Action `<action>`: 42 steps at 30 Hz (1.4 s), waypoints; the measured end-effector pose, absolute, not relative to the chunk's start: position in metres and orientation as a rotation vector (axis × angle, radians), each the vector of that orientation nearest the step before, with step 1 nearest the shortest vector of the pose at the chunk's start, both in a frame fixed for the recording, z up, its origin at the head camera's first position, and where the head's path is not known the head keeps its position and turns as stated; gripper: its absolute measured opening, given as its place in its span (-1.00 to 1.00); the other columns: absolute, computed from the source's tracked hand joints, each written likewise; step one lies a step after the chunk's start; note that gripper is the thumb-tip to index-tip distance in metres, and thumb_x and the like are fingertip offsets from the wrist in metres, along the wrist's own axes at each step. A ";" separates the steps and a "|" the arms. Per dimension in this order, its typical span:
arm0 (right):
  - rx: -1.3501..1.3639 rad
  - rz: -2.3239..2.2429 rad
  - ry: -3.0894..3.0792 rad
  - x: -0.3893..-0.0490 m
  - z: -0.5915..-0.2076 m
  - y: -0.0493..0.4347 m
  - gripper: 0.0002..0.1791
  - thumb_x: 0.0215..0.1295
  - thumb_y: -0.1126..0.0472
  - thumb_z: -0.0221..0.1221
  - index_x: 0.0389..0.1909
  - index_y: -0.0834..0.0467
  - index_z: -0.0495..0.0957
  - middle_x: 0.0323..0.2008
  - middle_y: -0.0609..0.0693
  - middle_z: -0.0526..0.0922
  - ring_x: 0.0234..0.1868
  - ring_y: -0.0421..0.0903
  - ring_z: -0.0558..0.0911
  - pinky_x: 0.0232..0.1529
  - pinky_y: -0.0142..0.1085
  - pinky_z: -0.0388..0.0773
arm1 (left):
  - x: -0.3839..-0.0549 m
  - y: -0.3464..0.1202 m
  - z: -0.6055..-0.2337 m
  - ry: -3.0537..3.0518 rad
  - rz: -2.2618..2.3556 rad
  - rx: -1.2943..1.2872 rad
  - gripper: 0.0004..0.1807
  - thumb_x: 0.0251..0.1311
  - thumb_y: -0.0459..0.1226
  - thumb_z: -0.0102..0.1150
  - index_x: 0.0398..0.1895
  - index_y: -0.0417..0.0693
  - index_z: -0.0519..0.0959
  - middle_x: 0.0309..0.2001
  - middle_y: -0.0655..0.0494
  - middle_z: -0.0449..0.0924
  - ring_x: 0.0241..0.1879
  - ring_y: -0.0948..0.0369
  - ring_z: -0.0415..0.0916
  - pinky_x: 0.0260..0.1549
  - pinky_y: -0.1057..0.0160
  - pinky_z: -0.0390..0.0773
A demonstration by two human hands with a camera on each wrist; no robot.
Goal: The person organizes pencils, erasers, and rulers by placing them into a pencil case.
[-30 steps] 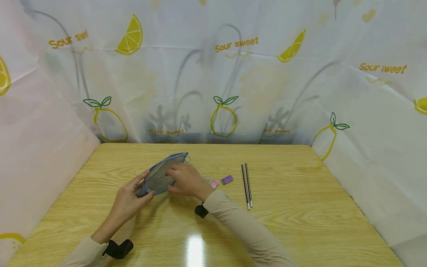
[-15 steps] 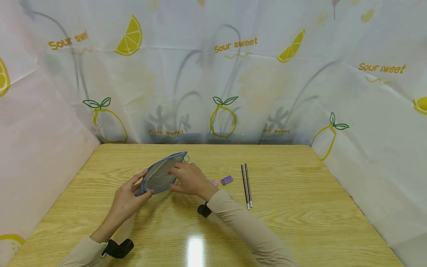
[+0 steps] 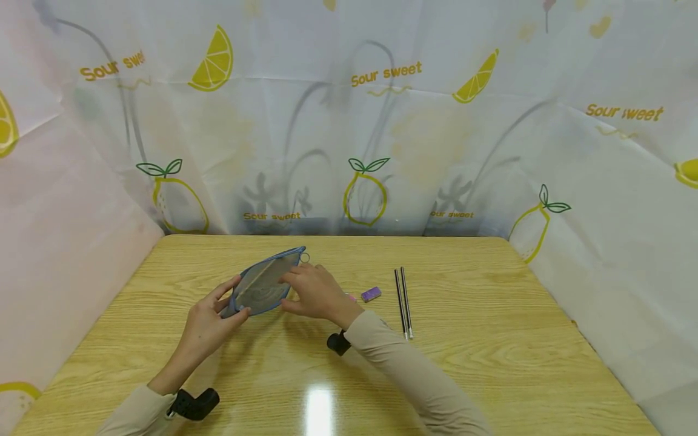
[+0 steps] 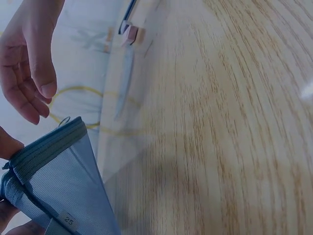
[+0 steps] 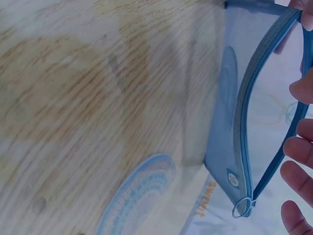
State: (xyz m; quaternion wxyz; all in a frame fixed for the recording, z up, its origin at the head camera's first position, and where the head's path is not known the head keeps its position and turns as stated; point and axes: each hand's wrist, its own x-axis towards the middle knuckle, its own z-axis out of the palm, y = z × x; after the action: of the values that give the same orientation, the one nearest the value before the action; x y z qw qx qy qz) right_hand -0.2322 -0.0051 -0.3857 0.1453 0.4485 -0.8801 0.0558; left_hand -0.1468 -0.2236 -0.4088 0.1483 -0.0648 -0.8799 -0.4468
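My left hand grips the left end of a blue mesh zipper pouch, thumb on the near side and fingers behind. The pouch is tilted over the table with its zipper mouth apart, as the right wrist view shows. A rounded outline shows through its mesh. My right hand hovers at the pouch's right side, fingers loosely bent and holding nothing. A ring zipper pull hangs at the pouch's corner. A clear protractor lies on the table below the right hand, hidden by it in the head view.
A purple eraser lies right of the hand, beside a pink eraser mostly covered by the right wrist. Further right, two dark pencils lie side by side. A lemon-print cloth hangs behind the wooden table.
My right hand has drawn slightly back to the right, away from the pouch's mouth, covering more of the pink eraser. The left hand and pouch have hardly moved.
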 end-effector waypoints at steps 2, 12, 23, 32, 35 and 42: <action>1.294 0.168 -2.527 -0.232 -0.385 -0.004 -0.59 0.25 -0.07 0.26 0.06 0.00 0.62 -0.06 -0.14 0.63 -0.03 -0.14 0.57 -0.10 -0.22 0.55 | -0.147 -0.224 -0.409 -2.530 -1.287 -0.185 -0.29 0.14 -0.37 0.35 0.37 -0.26 0.32 0.18 -0.45 0.38 0.04 -0.25 0.47 -0.43 0.18 0.67; 1.339 0.191 -2.470 -0.227 -0.379 0.003 -0.60 0.24 -0.05 0.27 0.04 0.04 0.62 -0.06 -0.12 0.63 -0.01 -0.12 0.57 -0.08 -0.20 0.55 | -0.147 -0.225 -0.407 -2.541 -1.283 -0.160 -0.29 0.14 -0.35 0.35 0.37 -0.27 0.32 0.18 -0.44 0.39 0.03 -0.24 0.49 -0.39 0.12 0.67; 1.325 0.180 -2.440 -0.223 -0.374 0.015 -0.60 0.26 -0.08 0.22 0.03 0.04 0.60 -0.10 -0.12 0.62 -0.05 -0.13 0.59 -0.05 -0.18 0.54 | -0.147 -0.225 -0.407 -2.540 -1.267 -0.158 -0.29 0.13 -0.35 0.37 0.36 -0.27 0.33 0.16 -0.43 0.41 0.02 -0.23 0.50 -0.38 0.10 0.67; 1.292 0.260 -2.425 -0.223 -0.377 0.027 -0.59 0.25 -0.02 0.23 0.08 0.06 0.57 -0.04 -0.09 0.63 -0.05 -0.09 0.58 -0.16 -0.16 0.55 | -0.148 -0.225 -0.409 -2.527 -1.289 -0.173 -0.29 0.13 -0.35 0.36 0.37 -0.25 0.33 0.18 -0.42 0.40 0.02 -0.23 0.50 -0.42 0.22 0.66; 1.300 0.352 -2.434 -0.224 -0.378 0.031 -0.57 0.24 0.03 0.24 0.09 0.10 0.55 -0.06 -0.05 0.63 -0.07 -0.06 0.59 -0.16 -0.16 0.56 | -0.148 -0.225 -0.409 -2.517 -1.314 -0.184 -0.29 0.14 -0.37 0.35 0.38 -0.26 0.32 0.19 -0.43 0.39 0.03 -0.23 0.49 -0.41 0.29 0.64; 1.280 0.444 -2.464 -0.226 -0.381 0.039 -0.60 0.25 0.06 0.23 0.06 0.14 0.54 -0.10 -0.02 0.61 -0.06 -0.04 0.59 -0.19 -0.23 0.58 | -0.148 -0.225 -0.409 -2.527 -1.321 -0.176 -0.28 0.15 -0.35 0.35 0.39 -0.25 0.31 0.17 -0.43 0.40 0.03 -0.24 0.49 -0.43 0.27 0.65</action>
State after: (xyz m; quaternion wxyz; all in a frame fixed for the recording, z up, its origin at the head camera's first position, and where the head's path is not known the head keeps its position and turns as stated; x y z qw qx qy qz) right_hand -0.2261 0.0387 -0.3812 0.1641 0.4489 -0.8645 0.1558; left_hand -0.1476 -0.2250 -0.4089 0.1418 -0.0611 -0.8756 -0.4578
